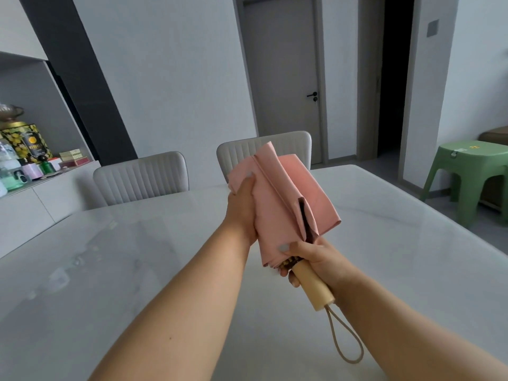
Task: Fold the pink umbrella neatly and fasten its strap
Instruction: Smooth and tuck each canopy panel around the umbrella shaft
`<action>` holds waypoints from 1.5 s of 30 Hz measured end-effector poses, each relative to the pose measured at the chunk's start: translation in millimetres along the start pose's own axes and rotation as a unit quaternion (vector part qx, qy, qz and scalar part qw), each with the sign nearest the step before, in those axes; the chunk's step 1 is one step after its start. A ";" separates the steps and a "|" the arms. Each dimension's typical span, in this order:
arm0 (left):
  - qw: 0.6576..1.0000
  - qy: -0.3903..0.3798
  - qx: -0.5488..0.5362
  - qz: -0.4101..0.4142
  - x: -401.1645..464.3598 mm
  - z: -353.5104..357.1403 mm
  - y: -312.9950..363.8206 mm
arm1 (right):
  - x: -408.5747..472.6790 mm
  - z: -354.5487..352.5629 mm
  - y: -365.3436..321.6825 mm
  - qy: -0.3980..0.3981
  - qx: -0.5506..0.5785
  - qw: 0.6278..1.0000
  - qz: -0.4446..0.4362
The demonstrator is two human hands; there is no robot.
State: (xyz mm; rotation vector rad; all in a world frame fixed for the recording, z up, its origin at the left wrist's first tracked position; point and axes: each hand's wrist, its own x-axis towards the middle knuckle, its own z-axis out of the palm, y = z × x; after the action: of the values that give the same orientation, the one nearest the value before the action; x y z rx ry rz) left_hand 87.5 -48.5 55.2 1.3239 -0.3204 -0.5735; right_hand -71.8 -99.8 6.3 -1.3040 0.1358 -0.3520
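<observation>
The pink umbrella (277, 199) is collapsed and held in the air above the white marble table (137, 257), its tip pointing away from me. Loose pink panels stick out to the right and top, one showing its dark lining. My left hand (242, 207) grips the canopy's left side, fingers wrapped round the fabric. My right hand (310, 259) holds the bottom of the canopy where it meets the pale wooden handle (313, 287), thumb pressed on the fabric. A beige cord loop (346, 336) hangs from the handle. The fastening strap is not visible.
Two grey padded chairs (143, 177) stand at the table's far side. A sideboard (41, 188) with tins and bottles is at the left. A green plastic stool (467, 171) stands on the floor at the right, and a closed door is behind.
</observation>
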 end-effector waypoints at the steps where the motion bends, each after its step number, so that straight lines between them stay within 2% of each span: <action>1: 1.000 -0.009 -0.011 0.001 0.8 0.5 -1.4 | 0.1 0.0 -1.3 -0.003 0.007 1.000 0.005; 7: 0.999 -0.028 -0.040 0.013 11.3 1.7 -7.6 | -1.3 -0.7 -1.3 -0.066 0.148 0.983 0.081; 15: 1.000 0.005 0.010 -0.013 5.3 -3.8 -8.3 | -0.2 -4.9 2.4 -0.040 0.129 0.990 0.046; 17: 0.991 0.092 0.093 0.022 7.2 -6.0 7.3 | 1.1 -8.1 2.0 -0.030 0.106 0.993 0.046; 19: 0.951 0.182 0.212 0.134 8.7 -5.7 35.1 | 2.1 -11.3 -0.6 -0.031 0.082 0.995 0.046; 20: 0.924 0.186 0.266 0.201 10.3 -4.1 49.9 | 2.3 -12.5 -1.9 -0.033 0.074 0.996 0.047; 22: 0.887 0.133 0.355 0.262 5.6 4.1 76.2 | 1.9 -13.6 -2.6 -0.042 0.064 0.996 0.047; 24: 0.879 0.069 0.419 0.218 5.5 8.7 91.4 | 1.9 -13.1 0.0 -0.053 0.057 0.996 0.047; 27: 0.878 0.024 0.461 0.126 9.6 4.6 98.7 | 2.6 -10.2 3.8 -0.066 0.055 0.995 0.049; 33: 0.902 -0.018 0.426 0.069 9.1 -7.8 111.3 | 4.0 -8.6 2.9 -0.081 0.055 0.994 0.056; 37: 0.947 -0.065 0.315 0.019 6.9 -13.4 122.8 | 5.2 -9.9 3.4 -0.088 0.072 0.992 0.061; 42: 0.934 -0.112 0.337 0.037 5.2 -17.4 124.9 | 5.0 -12.1 3.6 -0.087 0.091 0.990 0.060; 45: 0.961 -0.125 0.240 0.049 2.9 -19.3 126.0 | 4.9 -12.7 3.0 -0.096 0.094 0.989 0.055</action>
State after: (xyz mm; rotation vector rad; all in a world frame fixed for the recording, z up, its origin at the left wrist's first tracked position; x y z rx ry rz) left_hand 126.6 -17.3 172.5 1.6920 -0.7666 -0.6031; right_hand -70.4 -112.3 0.5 -1.1326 0.0112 -0.1397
